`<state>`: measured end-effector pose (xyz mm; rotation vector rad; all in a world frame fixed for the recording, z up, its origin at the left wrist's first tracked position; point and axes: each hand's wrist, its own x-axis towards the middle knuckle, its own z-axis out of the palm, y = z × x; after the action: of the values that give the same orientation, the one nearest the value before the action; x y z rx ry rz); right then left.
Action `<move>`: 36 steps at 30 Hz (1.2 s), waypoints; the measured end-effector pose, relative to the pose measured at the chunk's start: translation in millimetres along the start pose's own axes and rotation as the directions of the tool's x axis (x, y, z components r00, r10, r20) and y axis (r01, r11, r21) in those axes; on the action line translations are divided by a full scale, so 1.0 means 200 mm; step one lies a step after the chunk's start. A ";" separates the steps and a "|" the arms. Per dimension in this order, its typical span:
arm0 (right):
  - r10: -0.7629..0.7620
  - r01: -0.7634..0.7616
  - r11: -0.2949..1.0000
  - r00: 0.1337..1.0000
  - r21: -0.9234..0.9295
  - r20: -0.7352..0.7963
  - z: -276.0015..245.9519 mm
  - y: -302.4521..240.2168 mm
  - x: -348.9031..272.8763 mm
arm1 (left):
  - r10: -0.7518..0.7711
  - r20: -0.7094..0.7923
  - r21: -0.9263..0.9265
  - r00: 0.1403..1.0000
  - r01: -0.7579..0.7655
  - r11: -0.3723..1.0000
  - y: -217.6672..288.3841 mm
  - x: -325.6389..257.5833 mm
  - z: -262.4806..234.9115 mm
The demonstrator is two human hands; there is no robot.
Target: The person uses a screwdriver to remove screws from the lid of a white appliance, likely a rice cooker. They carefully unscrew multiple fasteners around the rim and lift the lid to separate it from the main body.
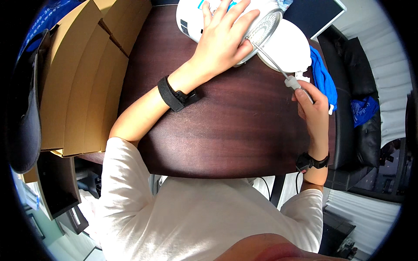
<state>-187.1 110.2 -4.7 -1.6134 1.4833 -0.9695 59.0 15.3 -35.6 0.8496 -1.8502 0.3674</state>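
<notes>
Near the far edge of the table a white rounded appliance (188, 14) lies on its side, its round grey grille end (269, 27) facing right. My left hand (222, 39) rests on top of it with fingers spread. In my right hand (314, 106) is a screwdriver (291, 82), gripped by its grey handle. Its thin metal shaft slants up and left to the rim of the grille, close to my left thumb; the exact contact of the tip cannot be made out. A white round cover (291, 45) lies just right of the grille.
A tall cardboard box (82, 82) stands along the left side of the dark wooden table (209, 135). A blue cloth (321, 78) hangs by the right edge. Behind is a dark panel with a pale border (314, 17). Beyond the table stands a black sofa (361, 61).
</notes>
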 end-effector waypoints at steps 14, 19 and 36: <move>-0.786 0.519 0.180 0.586 -0.835 0.196 -0.04 -0.18 0.04 | 0.000 0.023 0.023 1.000 -0.001 1.000 0.01 -0.02 -0.02; -0.311 0.294 0.913 0.950 -0.282 -0.016 -0.02 -0.04 0.02 | -0.005 0.062 0.037 0.998 0.003 0.999 0.02 0.01 -0.03; -0.731 0.484 0.346 0.676 -0.804 0.093 0.01 -0.08 0.03 | 0.001 0.026 0.004 1.000 -0.001 1.000 0.02 -0.01 -0.01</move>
<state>-177.4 105.9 7.8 -2.9896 1.6079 -1.0233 57.8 19.1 -35.9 0.8606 -1.8741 0.3626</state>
